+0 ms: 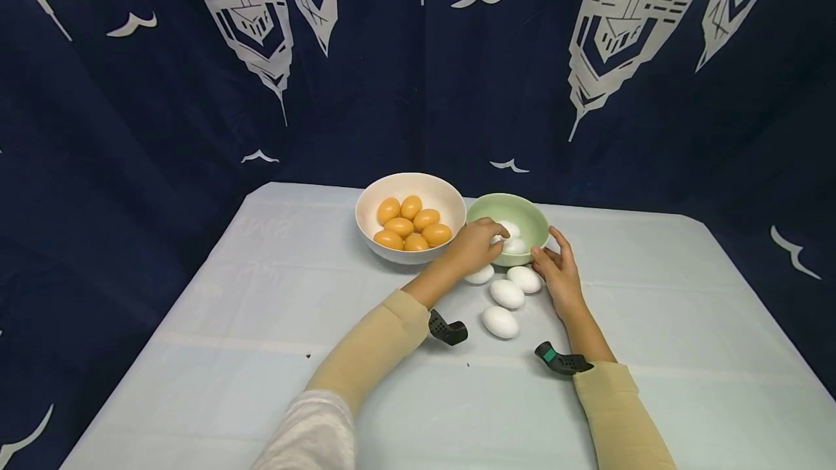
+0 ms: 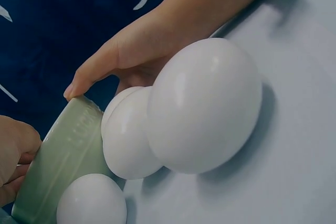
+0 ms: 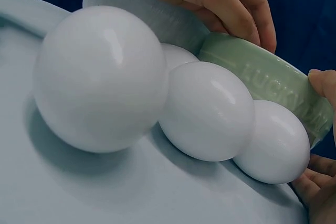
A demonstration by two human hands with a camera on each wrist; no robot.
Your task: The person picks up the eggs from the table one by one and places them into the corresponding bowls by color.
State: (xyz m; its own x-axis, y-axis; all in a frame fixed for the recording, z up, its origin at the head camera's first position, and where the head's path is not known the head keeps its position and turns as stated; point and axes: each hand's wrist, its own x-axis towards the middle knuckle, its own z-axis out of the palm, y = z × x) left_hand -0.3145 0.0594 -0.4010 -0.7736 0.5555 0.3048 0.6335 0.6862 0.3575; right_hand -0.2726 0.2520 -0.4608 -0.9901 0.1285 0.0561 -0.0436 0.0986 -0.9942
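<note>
1. white eggs [image 1: 515, 246] lie in the green bowl [image 1: 533, 217]; adding one seems the step in hand, and the next move probably calls for a gentle release, then reaching for the loose eggs [image 1: 506, 294] just in front.
2. the left hand [image 1: 472, 246] reaches over the rim, bent fingers right beside those inside; whether they pinch one, i cannot tell.
3. the right hand [image 1: 562, 274] holds the bowl's right side, fingers spread round it.
4. leftward, a pale bowl [image 1: 408, 186] holds yellow eggs [image 1: 399, 227].
</note>
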